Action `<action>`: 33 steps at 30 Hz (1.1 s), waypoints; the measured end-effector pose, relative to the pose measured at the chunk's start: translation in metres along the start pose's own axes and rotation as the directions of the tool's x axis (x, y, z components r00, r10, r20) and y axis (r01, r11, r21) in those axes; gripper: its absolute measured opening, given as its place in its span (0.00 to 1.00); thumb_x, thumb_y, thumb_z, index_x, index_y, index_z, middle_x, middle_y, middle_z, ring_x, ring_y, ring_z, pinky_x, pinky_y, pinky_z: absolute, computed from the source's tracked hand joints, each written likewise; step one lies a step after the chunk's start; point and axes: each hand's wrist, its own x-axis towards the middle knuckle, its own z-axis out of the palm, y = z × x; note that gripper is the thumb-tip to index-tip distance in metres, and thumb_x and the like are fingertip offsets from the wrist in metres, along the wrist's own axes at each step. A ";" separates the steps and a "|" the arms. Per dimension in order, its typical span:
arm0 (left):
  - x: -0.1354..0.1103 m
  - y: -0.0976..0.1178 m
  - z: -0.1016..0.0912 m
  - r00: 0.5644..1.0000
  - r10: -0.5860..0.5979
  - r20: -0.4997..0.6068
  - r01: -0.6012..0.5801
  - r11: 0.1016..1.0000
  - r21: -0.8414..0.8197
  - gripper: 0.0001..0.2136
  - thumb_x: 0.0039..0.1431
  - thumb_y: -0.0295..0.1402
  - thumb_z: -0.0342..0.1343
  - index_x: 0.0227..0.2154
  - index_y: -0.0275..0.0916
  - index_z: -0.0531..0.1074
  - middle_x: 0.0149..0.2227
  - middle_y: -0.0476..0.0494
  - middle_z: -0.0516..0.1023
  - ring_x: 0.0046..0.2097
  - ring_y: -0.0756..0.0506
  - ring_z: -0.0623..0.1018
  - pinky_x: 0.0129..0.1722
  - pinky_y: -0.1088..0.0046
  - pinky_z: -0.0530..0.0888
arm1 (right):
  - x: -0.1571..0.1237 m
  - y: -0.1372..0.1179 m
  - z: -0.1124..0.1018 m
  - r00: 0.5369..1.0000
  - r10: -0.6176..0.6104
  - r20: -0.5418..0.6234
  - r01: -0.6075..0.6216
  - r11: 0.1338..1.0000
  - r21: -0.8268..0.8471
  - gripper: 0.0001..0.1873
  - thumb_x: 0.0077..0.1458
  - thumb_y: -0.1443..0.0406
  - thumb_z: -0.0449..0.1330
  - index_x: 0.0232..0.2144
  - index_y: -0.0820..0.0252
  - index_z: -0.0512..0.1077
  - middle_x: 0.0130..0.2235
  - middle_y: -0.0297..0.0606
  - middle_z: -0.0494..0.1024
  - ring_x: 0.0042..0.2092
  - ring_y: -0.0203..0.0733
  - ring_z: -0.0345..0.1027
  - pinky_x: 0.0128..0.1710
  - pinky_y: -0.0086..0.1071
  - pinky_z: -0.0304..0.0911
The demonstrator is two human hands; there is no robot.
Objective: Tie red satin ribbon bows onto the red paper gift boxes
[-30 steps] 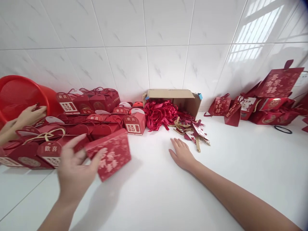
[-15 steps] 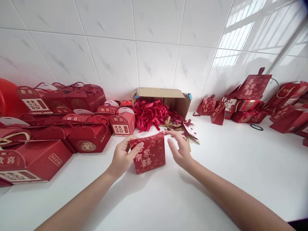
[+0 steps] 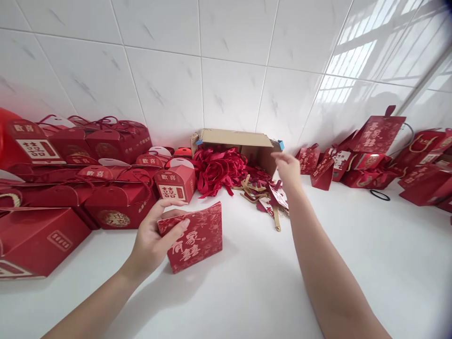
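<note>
In the head view, my left hand (image 3: 150, 240) grips a red paper gift box (image 3: 197, 240) with pale Chinese characters on its front. The thumb presses on the front, and the other fingers are at its top and back. The box is held slightly tilted, just over the white tabletop. My right hand (image 3: 287, 169) is stretched forward beside the right side of a cardboard carton (image 3: 233, 136), its index finger pointing left and other fingers partly hidden. Nothing shows in it. Below it lie loose tags and gold strips (image 3: 252, 190); a pile of red ribbons (image 3: 221, 169) spills from the carton.
Several red gift boxes with handles (image 3: 120, 205) crowd the left side. More small red boxes (image 3: 370, 176) are grouped at the back right, near a black ring (image 3: 380, 195). A white tiled wall (image 3: 233, 89) rises behind the white table (image 3: 254, 282).
My right hand has left the gift box's side and reached forward and right toward the carton. My left hand, still holding the box, has moved left and nearer to me.
</note>
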 end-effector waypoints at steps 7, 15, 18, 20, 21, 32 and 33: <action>0.003 -0.001 -0.001 0.993 -0.113 0.044 0.117 0.990 -0.084 0.10 0.49 0.38 0.64 0.33 0.39 0.76 0.29 0.47 0.78 0.31 0.46 0.76 0.29 0.75 0.75 | 0.018 0.064 -0.010 0.983 0.174 0.058 -0.148 0.938 -0.313 0.12 0.59 0.66 0.56 0.44 0.63 0.71 0.47 0.43 0.74 0.48 0.43 0.69 0.49 0.43 0.65; 0.002 -0.004 0.000 0.992 -0.123 0.008 0.123 0.990 -0.075 0.11 0.49 0.39 0.64 0.33 0.40 0.74 0.27 0.49 0.77 0.30 0.47 0.76 0.27 0.77 0.73 | 0.013 0.053 -0.010 0.901 0.228 0.369 -0.036 0.886 -0.461 0.12 0.60 0.61 0.57 0.39 0.65 0.72 0.41 0.38 0.75 0.40 0.38 0.71 0.41 0.36 0.69; 0.001 -0.003 0.001 0.993 -0.116 -0.011 0.116 0.993 -0.034 0.12 0.49 0.40 0.64 0.33 0.40 0.74 0.29 0.49 0.78 0.31 0.46 0.76 0.28 0.76 0.74 | 0.007 0.044 -0.006 0.888 0.212 0.409 0.008 0.880 -0.475 0.12 0.59 0.60 0.57 0.38 0.65 0.72 0.39 0.38 0.76 0.39 0.37 0.71 0.40 0.36 0.69; 0.001 -0.002 0.002 0.995 -0.102 -0.023 0.102 0.995 -0.018 0.12 0.48 0.41 0.64 0.33 0.40 0.74 0.30 0.48 0.78 0.33 0.45 0.77 0.28 0.76 0.74 | 0.003 0.039 -0.006 0.890 0.187 0.415 0.034 0.882 -0.470 0.11 0.57 0.61 0.59 0.37 0.65 0.74 0.37 0.38 0.77 0.38 0.37 0.71 0.40 0.35 0.68; 0.001 -0.001 0.002 0.995 -0.097 -0.025 0.096 0.995 -0.018 0.12 0.48 0.41 0.64 0.33 0.40 0.74 0.30 0.47 0.78 0.33 0.45 0.77 0.28 0.75 0.74 | 0.001 0.036 -0.007 0.891 0.172 0.420 0.047 0.886 -0.462 0.10 0.55 0.62 0.60 0.35 0.64 0.75 0.36 0.38 0.78 0.37 0.38 0.72 0.39 0.34 0.67; 0.002 0.000 0.004 0.998 -0.067 -0.004 0.067 0.997 -0.033 0.13 0.50 0.41 0.63 0.34 0.39 0.73 0.34 0.45 0.78 0.34 0.45 0.77 0.30 0.74 0.74 | -0.046 -0.043 -0.009 0.718 -0.098 0.689 0.167 0.985 -0.035 0.18 0.53 0.59 0.59 0.46 0.55 0.74 0.46 0.38 0.78 0.46 0.41 0.72 0.45 0.31 0.66; 0.002 0.000 0.005 0.998 -0.061 -0.001 0.061 0.997 -0.038 0.12 0.50 0.41 0.63 0.34 0.39 0.73 0.34 0.45 0.78 0.34 0.45 0.77 0.31 0.74 0.74 | -0.054 -0.052 -0.006 0.637 -0.184 0.749 0.163 0.981 0.102 0.19 0.54 0.58 0.59 0.48 0.54 0.73 0.48 0.38 0.77 0.49 0.40 0.71 0.47 0.32 0.66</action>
